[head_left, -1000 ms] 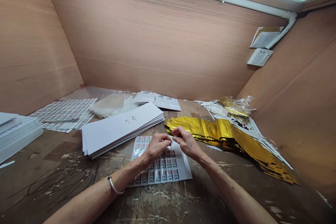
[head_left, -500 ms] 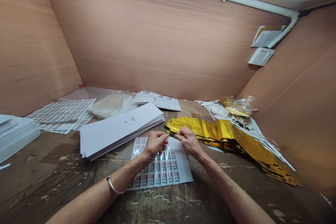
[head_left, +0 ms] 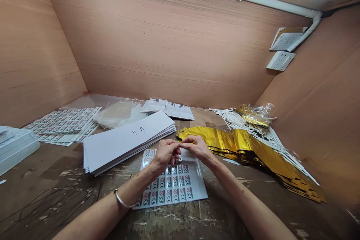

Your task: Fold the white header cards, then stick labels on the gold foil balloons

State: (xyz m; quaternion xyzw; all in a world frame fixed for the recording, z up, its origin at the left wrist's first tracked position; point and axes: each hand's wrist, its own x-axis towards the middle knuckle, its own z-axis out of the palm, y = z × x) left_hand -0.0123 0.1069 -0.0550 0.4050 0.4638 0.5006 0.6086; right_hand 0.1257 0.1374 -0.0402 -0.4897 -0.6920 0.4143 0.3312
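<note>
My left hand (head_left: 165,152) and my right hand (head_left: 197,147) meet fingertip to fingertip over a sticker sheet (head_left: 173,184) lying flat on the worn table. Both hands pinch something small between thumb and forefinger; it is too small to name. A silver bangle circles my left wrist. The upper right part of the sheet is bare white where stickers are gone. Gold foil (head_left: 242,143) lies just right of my right hand, and a stack of white cards (head_left: 126,140) lies just left of my left hand.
More sticker sheets (head_left: 63,122) lie at the far left beside a clear plastic box (head_left: 15,146). Clear bags (head_left: 119,110), printed leaflets (head_left: 168,108) and white sticks (head_left: 254,127) sit along the back. Plywood walls enclose the bench; a socket (head_left: 280,60) hangs on the right wall.
Both hands have shifted slightly away from me and closer together, still pinching above the sheet. The view has tilted a little to the right.
</note>
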